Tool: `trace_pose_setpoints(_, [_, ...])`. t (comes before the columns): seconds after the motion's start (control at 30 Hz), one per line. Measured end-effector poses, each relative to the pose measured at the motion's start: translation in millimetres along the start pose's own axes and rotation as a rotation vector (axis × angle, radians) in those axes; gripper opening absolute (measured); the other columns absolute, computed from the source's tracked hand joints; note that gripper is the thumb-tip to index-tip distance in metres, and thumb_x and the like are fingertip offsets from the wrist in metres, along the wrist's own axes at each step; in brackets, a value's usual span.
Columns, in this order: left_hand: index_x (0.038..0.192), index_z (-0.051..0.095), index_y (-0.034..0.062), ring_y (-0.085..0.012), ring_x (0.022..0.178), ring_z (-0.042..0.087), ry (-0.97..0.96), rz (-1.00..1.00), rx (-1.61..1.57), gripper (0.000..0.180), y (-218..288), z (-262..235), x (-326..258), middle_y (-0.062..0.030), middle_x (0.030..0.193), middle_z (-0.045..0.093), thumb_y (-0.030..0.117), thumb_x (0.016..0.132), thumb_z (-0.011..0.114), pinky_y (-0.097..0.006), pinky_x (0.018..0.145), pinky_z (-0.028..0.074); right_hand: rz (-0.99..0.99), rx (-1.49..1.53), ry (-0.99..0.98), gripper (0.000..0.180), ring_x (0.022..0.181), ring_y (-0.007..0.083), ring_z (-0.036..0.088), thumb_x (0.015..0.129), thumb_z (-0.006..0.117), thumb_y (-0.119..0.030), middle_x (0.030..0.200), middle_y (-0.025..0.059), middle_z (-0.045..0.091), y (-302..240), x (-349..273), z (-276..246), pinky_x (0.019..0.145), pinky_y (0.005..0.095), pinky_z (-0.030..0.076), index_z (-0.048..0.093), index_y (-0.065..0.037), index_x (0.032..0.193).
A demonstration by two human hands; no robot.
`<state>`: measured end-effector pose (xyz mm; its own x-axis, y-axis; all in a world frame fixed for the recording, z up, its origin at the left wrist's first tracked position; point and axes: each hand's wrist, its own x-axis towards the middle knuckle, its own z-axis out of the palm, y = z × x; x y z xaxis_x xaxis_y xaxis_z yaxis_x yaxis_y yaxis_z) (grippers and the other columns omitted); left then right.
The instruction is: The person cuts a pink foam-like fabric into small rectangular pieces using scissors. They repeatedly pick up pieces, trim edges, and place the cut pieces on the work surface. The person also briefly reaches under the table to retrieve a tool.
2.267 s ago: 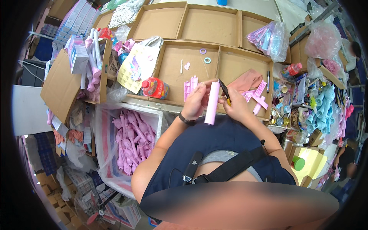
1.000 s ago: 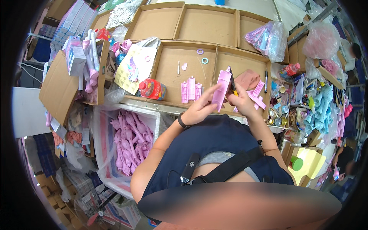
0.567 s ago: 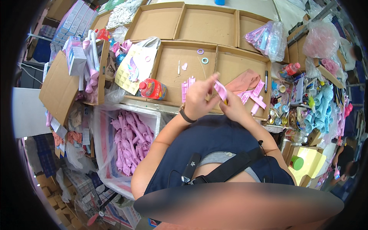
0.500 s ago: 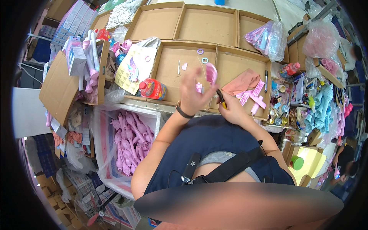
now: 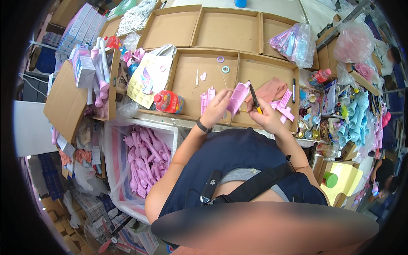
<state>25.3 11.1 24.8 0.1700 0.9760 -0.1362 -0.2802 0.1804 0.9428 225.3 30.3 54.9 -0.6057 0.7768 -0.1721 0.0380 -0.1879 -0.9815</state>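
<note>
My left hand (image 5: 217, 107) grips a curved, trough-shaped pink plastic shell (image 5: 238, 100) by its left side, above the cardboard tray (image 5: 185, 63). My right hand (image 5: 267, 117) is closed round a slim black-and-yellow hand tool (image 5: 254, 98); whether it is a knife or cutters I cannot tell. The tool's dark end points up beside the shell's upper right end. Left of my left hand, pink plastic pieces (image 5: 207, 97) lie in the tray. More pink pieces (image 5: 284, 109) and a peach cloth (image 5: 272, 88) lie right of the tool.
Tape rolls (image 5: 225, 69) and a black pen (image 5: 293, 90) lie in the tray. A red-capped bottle (image 5: 169, 103) stands at its left. A lined bin of pink parts (image 5: 144, 159) is at my left. Small jars (image 5: 313, 121) crowd the right; bagged items (image 5: 293, 44) lie behind.
The pink shell has turned and come down towards my right hand. My right hand has moved slightly right, its tool now upright against the shell. Pink pieces left of my left hand are now uncovered.
</note>
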Motion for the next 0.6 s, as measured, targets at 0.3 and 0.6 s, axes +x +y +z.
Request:
trace_pose_setpoints(0.3, [0.126,0.035,-0.0005,-0.0184,0.071,0.061,-0.202,-0.082,0.239,0.044,4.4,18.0,-14.5,-0.0122,0.080,0.061,0.016,0.088,0.053,-0.029,0.065,0.048,0.012,-0.248,0.209,0.014,0.067,0.0129,0.048,0.078,0.055,-0.010,0.074,0.0059,0.052,45.3,19.1,-0.6,0.061,0.0268,0.041,0.050,-0.001,0.087])
trace_pose_setpoints(0.6, [0.083,0.060,0.0047,-0.0308,0.072,0.060,0.111,0.040,1.150,0.018,-46.5,-43.6,24.0,-0.0156,0.076,0.062,0.022,0.081,0.059,-0.038,0.061,0.046,0.225,0.153,0.380,0.009,0.050,0.0042,0.037,0.076,0.054,-0.008,0.066,-0.0018,0.045,63.5,11.0,-17.3,0.043,0.0199,0.028,0.049,-0.006,0.083])
